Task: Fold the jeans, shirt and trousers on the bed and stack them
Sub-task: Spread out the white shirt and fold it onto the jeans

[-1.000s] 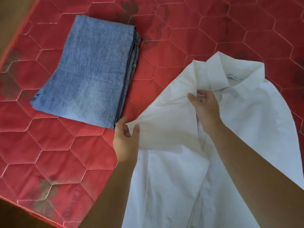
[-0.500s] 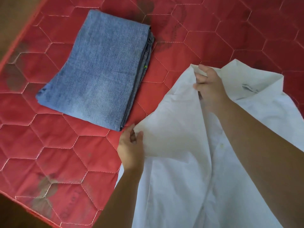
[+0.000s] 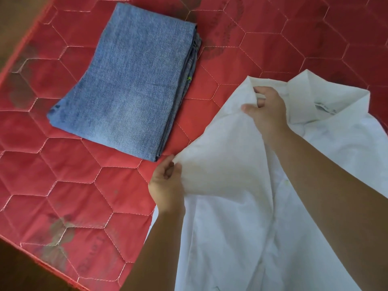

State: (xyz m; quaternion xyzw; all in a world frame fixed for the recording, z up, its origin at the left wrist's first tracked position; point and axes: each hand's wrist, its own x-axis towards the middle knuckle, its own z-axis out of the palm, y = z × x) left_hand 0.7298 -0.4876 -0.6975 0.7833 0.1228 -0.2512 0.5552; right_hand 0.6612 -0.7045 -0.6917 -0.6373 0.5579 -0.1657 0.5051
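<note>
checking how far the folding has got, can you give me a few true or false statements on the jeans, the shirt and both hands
1. The jeans lie folded on the red mattress. True.
2. The shirt is stacked on the jeans. False: it lies unfolded beside them, not on them.
3. The left hand pinches an edge of the shirt. True.
4. The right hand rests on the jeans. False: it grips the shirt close to the collar.
5. The collar points toward the person. False: it is at the far end of the shirt.
</note>
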